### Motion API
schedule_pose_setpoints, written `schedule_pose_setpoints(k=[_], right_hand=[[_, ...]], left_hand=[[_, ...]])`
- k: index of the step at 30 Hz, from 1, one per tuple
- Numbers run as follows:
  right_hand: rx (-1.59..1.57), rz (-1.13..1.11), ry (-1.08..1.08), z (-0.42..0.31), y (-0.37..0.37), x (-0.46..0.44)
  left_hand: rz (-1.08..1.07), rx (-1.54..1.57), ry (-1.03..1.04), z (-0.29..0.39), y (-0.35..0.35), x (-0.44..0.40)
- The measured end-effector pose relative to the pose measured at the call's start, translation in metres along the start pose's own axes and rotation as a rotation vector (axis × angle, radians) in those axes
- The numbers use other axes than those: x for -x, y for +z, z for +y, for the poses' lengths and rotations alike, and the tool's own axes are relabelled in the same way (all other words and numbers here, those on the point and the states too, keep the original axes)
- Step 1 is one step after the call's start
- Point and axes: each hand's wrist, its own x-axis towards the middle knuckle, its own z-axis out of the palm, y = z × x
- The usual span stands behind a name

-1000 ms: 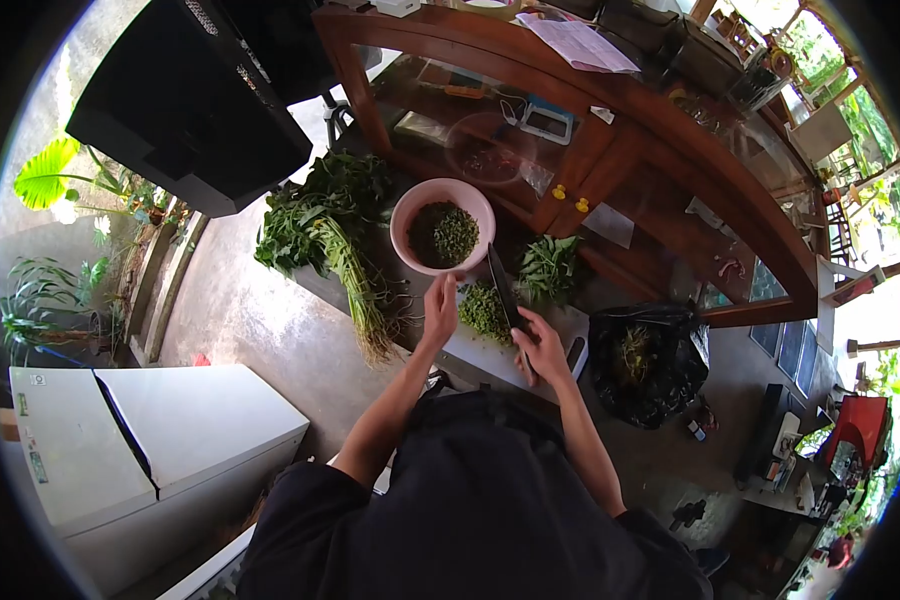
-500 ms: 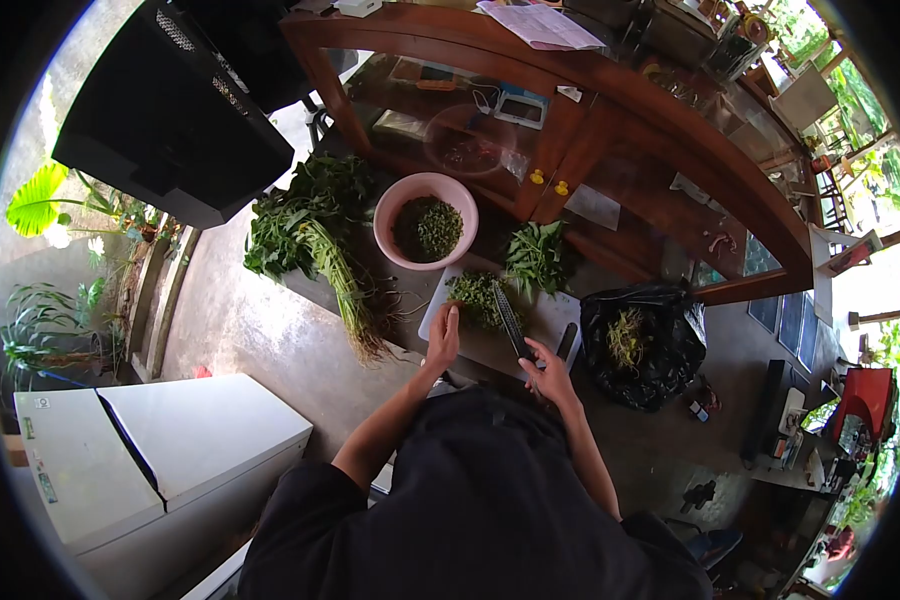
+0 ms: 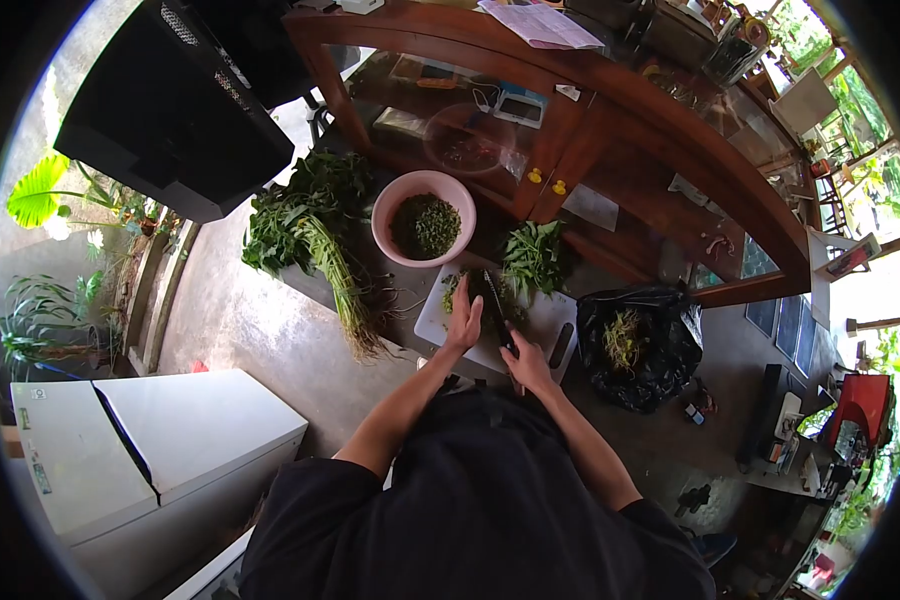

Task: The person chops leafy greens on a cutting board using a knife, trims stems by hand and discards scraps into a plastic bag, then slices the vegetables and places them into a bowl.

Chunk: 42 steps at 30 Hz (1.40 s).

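Observation:
A white cutting board point(image 3: 540, 322) lies on the dark tabletop, with chopped greens point(image 3: 450, 288) near its far left part. My left hand point(image 3: 464, 318) is beside the greens, fingers stretched and pointing away from me, and hides part of them. In my right hand point(image 3: 526, 362) is the handle of a dark-bladed knife point(image 3: 494, 308), its blade over the greens. A pink bowl point(image 3: 380, 236) behind the board holds more chopped greens. Uncut leaves point(image 3: 533, 254) lie at the board's far edge. A rooted green bundle point(image 3: 335, 270) rests to the left.
A black plastic bag point(image 3: 658, 385) with plant scraps is right of the board. Behind the table stands a wooden glass cabinet point(image 3: 560, 120). A white refrigerator point(image 3: 210, 425) is at the lower left and a black speaker point(image 3: 170, 120) at the upper left.
My left hand has moved forward and right, over the edge of the greens. My right hand has shifted slightly left with the knife, whose blade is now closer to my left hand.

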Motion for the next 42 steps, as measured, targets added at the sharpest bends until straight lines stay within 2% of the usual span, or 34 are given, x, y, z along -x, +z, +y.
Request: schedule_pose_setpoints(k=[2,4,7,14,22,26,28,31,35,42], right_hand=[[0.051,0.01,-0.073,-0.003,0.002,-0.002],[0.039,-0.101,0.027,-0.012,0.0,-0.002],[0.101,-0.061,-0.069,-0.011,0.007,-0.003],[0.128,-0.103,-0.067,-0.009,0.023,-0.005],[-0.042,-0.037,-0.128,-0.019,0.019,0.0],[0.006,-0.063,-0.132,-0.017,0.006,0.004],[-0.04,-0.098,-0.043,-0.03,-0.01,0.01],[-0.069,-0.1,-0.027,-0.034,-0.021,0.015],[-0.019,-0.059,-0.133,-0.02,-0.021,0.02],[-0.153,-0.158,0.03,-0.031,-0.03,0.026]], left_hand=[[0.001,-0.021,0.017,0.002,0.001,0.002],[0.005,-0.044,0.032,0.007,0.002,0.003],[0.014,-0.008,0.034,0.009,0.006,0.003],[0.02,0.0,0.073,0.004,0.017,0.003],[0.045,-0.035,0.094,0.005,0.022,0.009],[0.036,-0.052,0.067,0.019,0.024,0.01],[0.027,-0.035,0.044,0.031,0.025,0.01],[0.039,-0.071,0.035,0.048,0.028,0.011],[0.021,-0.06,-0.02,0.058,0.029,0.016],[0.009,-0.038,-0.019,0.066,0.028,0.023]])
